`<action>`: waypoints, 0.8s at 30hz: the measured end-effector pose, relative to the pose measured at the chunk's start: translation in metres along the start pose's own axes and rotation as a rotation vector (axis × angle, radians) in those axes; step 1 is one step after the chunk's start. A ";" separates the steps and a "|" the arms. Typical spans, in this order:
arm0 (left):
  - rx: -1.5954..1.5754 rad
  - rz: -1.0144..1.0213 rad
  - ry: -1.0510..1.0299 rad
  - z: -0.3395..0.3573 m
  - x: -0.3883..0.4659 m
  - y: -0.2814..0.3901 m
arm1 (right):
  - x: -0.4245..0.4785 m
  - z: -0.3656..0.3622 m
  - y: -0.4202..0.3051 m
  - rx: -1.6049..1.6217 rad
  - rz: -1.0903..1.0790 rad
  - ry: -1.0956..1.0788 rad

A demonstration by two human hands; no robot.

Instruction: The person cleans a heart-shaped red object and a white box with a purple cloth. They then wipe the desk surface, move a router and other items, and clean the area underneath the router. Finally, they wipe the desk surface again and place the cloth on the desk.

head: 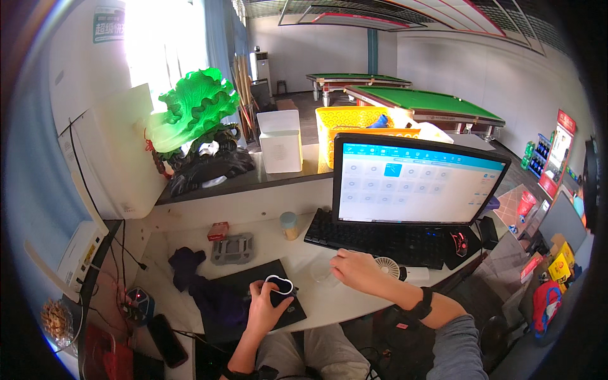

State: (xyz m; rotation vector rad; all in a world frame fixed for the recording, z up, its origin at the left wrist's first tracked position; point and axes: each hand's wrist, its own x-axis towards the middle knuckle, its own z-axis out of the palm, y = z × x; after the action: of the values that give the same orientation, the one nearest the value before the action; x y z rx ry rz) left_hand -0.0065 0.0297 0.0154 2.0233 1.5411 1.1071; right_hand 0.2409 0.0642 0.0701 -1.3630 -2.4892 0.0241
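My left hand [266, 304] grips a small dark object with a white rim [280, 285], over a black mat [295, 311] at the desk's front edge. My right hand [354, 270] is above the white desk, its fingers bent at a clear round item [323, 270]; whether it grips that item is unclear. Just right of that hand lies a white handheld fan [388, 267]. A dark purple cloth [216, 299] is bunched left of my left hand, partly over the mat. Behind it are a grey plastic case [232, 249] and a small red box [218, 231].
A monitor [418, 185] stands behind a black keyboard [380, 242], with a mouse [459, 243] to the right. A lidded jar [289, 226] stands left of the keyboard. A phone [167, 340] lies front left. The raised shelf holds a green cabbage-shaped ornament [197, 109] and a yellow basket [351, 114].
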 end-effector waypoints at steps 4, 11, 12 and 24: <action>0.013 0.007 0.048 0.009 0.001 0.004 | 0.002 -0.002 -0.011 0.024 -0.093 0.079; -0.187 0.205 0.024 0.014 -0.013 0.004 | 0.001 0.023 -0.010 0.249 -0.074 -0.143; -0.175 0.228 0.010 0.012 -0.013 0.007 | 0.000 0.024 -0.010 0.290 -0.075 -0.150; -1.607 -0.453 -0.552 0.021 -0.016 0.019 | -0.060 -0.031 -0.017 0.314 -0.118 -0.247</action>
State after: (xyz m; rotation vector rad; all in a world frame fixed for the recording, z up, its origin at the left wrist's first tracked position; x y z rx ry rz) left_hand 0.0199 0.0120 0.0099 0.6687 0.3612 0.9017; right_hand 0.2652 0.0016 0.0869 -1.1402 -2.6163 0.5645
